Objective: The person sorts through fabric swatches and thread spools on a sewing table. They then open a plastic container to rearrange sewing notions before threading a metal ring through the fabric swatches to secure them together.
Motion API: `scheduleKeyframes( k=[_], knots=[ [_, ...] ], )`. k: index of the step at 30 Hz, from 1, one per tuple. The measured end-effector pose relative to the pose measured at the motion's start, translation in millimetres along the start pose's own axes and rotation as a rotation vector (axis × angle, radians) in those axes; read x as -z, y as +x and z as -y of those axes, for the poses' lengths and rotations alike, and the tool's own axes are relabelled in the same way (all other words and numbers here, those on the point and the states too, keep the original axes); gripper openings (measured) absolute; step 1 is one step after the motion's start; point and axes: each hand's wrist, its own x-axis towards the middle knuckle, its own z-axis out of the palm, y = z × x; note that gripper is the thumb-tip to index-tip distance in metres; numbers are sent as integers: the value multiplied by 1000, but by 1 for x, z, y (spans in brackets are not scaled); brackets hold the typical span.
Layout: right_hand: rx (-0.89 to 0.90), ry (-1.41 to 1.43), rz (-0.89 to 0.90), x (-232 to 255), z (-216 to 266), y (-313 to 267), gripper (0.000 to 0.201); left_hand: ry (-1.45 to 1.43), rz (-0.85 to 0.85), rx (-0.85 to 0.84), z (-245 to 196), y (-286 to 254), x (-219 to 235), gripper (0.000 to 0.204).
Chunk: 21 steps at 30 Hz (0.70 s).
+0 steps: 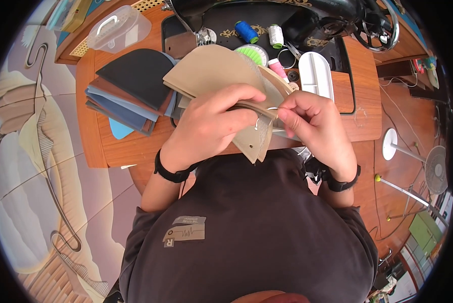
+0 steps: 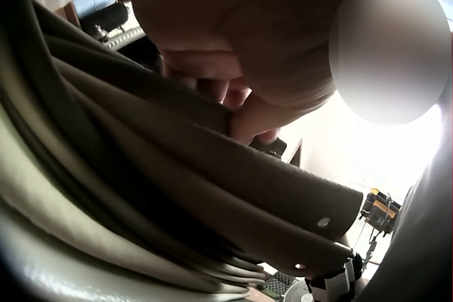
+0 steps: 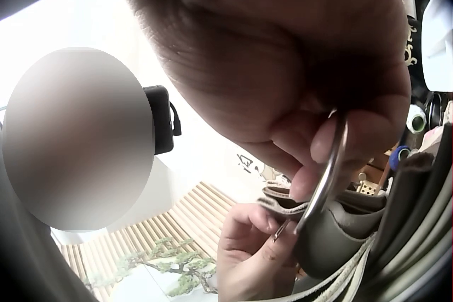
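Beige leather pieces (image 1: pixel 211 68) with rounded ends and narrow tips hang over the table's near edge. My left hand (image 1: pixel 211 121) grips some of them, bent over between thumb and fingers. Punched holes show near two tips of the leather (image 2: pixel 283 203) in the left wrist view. A thin metal ring (image 3: pixel 331 174) is pinched between the thumb and fingers of my right hand (image 1: pixel 317 123). The ring's free end lies right at the leather edge beside my left fingertips. My left thumb (image 3: pixel 279 249) is close to that end in the right wrist view.
Black, brown and blue leather pieces (image 1: pixel 135 76) are stacked to the left. Behind are a black sewing machine (image 1: pixel 267 17), a blue thread spool (image 1: pixel 246 32), a white spool (image 1: pixel 276 36) and a clear box (image 1: pixel 119 30). A white divided tray (image 1: pixel 316 76) sits on the right.
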Motion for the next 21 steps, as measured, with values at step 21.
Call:
scheduleKeyframes(
  k=[21],
  knots=[
    [-20, 15, -3, -2, -1, -2, 14, 50, 143, 59, -6, -16, 16, 29]
  ],
)
